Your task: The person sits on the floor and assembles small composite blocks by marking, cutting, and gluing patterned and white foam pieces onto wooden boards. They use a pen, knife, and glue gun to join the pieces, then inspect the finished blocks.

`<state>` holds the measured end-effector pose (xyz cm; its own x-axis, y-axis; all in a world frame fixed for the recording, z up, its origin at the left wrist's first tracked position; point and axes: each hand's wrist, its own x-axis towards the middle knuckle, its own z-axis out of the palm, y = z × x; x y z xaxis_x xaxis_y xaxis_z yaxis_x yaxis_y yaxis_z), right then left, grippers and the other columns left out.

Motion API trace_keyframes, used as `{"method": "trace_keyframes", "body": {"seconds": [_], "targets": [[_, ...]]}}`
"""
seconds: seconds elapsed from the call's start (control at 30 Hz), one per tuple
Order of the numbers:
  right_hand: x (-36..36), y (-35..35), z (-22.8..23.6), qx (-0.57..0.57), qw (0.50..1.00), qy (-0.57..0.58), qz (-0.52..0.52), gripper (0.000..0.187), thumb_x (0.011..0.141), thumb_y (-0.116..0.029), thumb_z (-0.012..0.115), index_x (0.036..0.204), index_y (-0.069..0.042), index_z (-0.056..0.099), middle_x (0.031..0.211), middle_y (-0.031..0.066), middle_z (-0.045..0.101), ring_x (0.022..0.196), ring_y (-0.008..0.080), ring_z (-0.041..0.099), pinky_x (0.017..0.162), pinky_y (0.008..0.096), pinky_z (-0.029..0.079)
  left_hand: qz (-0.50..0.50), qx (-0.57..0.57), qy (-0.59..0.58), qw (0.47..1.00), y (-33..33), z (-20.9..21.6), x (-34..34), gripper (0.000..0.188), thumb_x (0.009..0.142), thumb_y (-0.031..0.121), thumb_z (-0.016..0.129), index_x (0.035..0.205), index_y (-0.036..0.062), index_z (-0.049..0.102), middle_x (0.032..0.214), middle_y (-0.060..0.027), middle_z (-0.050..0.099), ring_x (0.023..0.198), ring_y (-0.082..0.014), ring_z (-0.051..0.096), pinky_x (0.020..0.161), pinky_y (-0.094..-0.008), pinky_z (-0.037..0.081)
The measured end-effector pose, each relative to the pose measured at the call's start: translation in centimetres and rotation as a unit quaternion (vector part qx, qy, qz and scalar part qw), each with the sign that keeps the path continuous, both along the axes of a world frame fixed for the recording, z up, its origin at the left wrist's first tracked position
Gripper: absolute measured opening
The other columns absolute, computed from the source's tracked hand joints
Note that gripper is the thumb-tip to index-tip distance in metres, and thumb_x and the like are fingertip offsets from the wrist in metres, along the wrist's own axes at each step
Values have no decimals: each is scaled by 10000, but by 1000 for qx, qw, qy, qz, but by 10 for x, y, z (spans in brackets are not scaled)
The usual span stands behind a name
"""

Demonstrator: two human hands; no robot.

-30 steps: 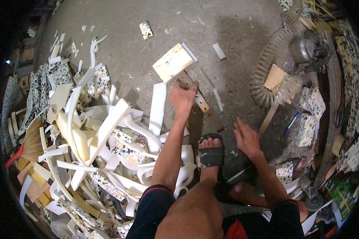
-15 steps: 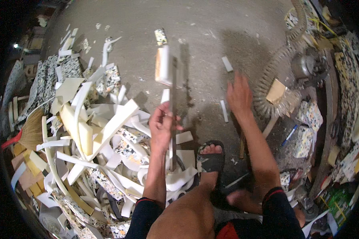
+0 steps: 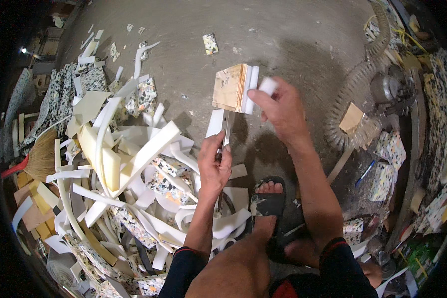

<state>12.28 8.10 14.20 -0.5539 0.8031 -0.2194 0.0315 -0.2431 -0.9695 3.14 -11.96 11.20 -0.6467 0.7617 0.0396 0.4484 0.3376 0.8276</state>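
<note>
My left hand [image 3: 214, 161] is closed around a long, narrow bar [image 3: 227, 120]. At the bar's upper end sits a plywood block [image 3: 229, 87], its broad wooden face showing, with white foam strips [image 3: 252, 88] along its right edge. A white foam piece [image 3: 214, 123] also lies along the bar, just above my left fingers. My right hand [image 3: 285, 107] is closed on a small white foam piece [image 3: 268, 86] right beside the strips. Whether that piece touches them I cannot tell.
A heap of white foam offcuts [image 3: 149, 154] and speckled foam covers the floor at left, near a broom [image 3: 38, 156]. At right lie a coiled clear hose [image 3: 336, 111], a metal tool [image 3: 385, 88] and a blue pen [image 3: 365, 173]. My sandalled foot [image 3: 268, 201] is below.
My right hand has moved left to the block and now holds a small white foam piece. My left hand has turned the bar, so the block's plywood face shows.
</note>
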Motion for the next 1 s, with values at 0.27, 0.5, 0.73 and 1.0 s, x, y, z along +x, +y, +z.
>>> {"method": "trace_keyframes", "body": {"seconds": [0.27, 0.5, 0.73, 1.0], "targets": [[52, -19, -54, 195, 955, -206, -87, 213, 847, -107, 666, 1016, 17, 628, 803, 123, 649, 683, 224, 638, 612, 372, 507, 120, 1, -36, 992, -14, -7, -9, 348, 921, -1, 597, 1269, -4, 613, 1009, -123, 632, 855, -188, 631, 668, -294, 536], [82, -81, -121, 175, 824, -533, 85, 317, 861, -99, 680, 1127, 50, 593, 1063, 233, 564, 1015, 433, 624, 852, 523, 516, 272, 154, -148, 938, -26, 44, -68, 378, 1003, 88, 508, 1362, -33, 506, 1049, -179, 666, 792, -185, 654, 557, -294, 580], [-1, -131, -143, 296, 884, -361, -16, 330, 816, -101, 682, 1116, 17, 611, 1079, 211, 572, 1054, 387, 594, 893, 494, 495, 291, 240, -145, 915, -44, 74, -88, 380, 1004, 141, 526, 1349, -13, 498, 1104, -210, 659, 854, -212, 649, 549, -303, 576], [-79, -240, -107, 288, 831, -179, 441, 206, 838, -93, 578, 1011, -1, 643, 1016, 225, 635, 958, 377, 624, 838, 459, 513, 175, 163, -193, 952, -52, 58, -139, 509, 994, 281, 626, 1414, 46, 461, 1213, -159, 652, 907, -181, 650, 711, -304, 595]]}}
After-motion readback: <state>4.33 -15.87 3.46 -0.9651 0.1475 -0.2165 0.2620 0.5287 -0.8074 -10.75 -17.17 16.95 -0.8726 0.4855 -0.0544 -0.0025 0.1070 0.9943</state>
